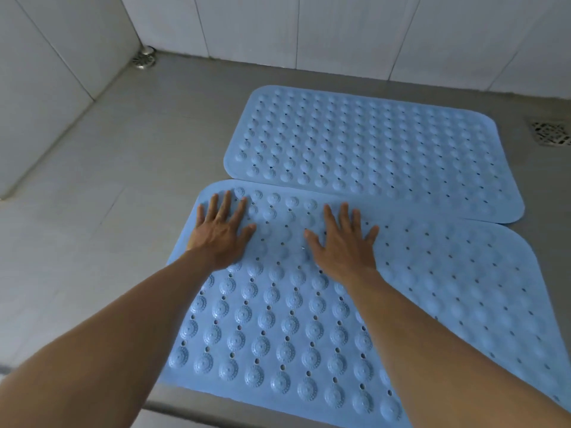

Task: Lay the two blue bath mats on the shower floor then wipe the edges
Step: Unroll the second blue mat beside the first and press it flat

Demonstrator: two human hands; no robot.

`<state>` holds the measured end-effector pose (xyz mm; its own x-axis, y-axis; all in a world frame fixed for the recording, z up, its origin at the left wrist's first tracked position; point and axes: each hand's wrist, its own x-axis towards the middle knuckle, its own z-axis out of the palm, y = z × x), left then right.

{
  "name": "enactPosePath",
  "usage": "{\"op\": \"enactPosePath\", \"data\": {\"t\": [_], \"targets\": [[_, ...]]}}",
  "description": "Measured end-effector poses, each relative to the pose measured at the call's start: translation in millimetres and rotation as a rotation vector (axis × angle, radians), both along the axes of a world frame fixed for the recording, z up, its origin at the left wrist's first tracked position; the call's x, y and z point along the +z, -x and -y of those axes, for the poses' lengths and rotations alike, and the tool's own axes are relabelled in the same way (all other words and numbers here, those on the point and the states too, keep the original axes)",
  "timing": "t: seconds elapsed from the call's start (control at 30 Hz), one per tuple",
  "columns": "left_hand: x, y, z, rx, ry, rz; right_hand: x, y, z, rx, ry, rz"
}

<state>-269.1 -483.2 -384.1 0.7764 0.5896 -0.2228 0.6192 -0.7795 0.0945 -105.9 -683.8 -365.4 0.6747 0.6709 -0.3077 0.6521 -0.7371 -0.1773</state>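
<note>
Hands, left hand (221, 234) and right hand (344, 242), press flat, fingers spread, on near mat (278, 319).

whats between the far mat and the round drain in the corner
Only bare grey floor lies between the far mat and the round drain, as the head view shows.

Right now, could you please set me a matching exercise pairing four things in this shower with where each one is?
Things:
1. left hand
2. far mat
3. round drain
4. square drain

Places:
A. at the right edge of the floor
B. in the floor's far left corner
C. pressed flat on the near mat
D. lying alongside the near mat, no hand on it

Pairs: 1-C; 2-D; 3-B; 4-A
</note>
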Motion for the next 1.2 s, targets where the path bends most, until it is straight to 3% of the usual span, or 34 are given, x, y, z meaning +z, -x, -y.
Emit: {"op": "enactPosePath", "data": {"t": [0.27,0.4,0.77,1.2], "targets": [[-3,-18,-8,0.048,-0.025,0.029,-20,3,-19,0.052,0.064,0.085],[-5,-25,-2,0.046,-0.033,0.025,-20,9,-33,0.105,-0.005,0.110],[1,-36,-1,0.079,-0.011,0.012,-12,1,-77,0.010,-0.063,0.235],[-2,-39,-3,0.041,-0.013,0.063,-30,-4,-81,0.111,-0.100,0.172]]}}
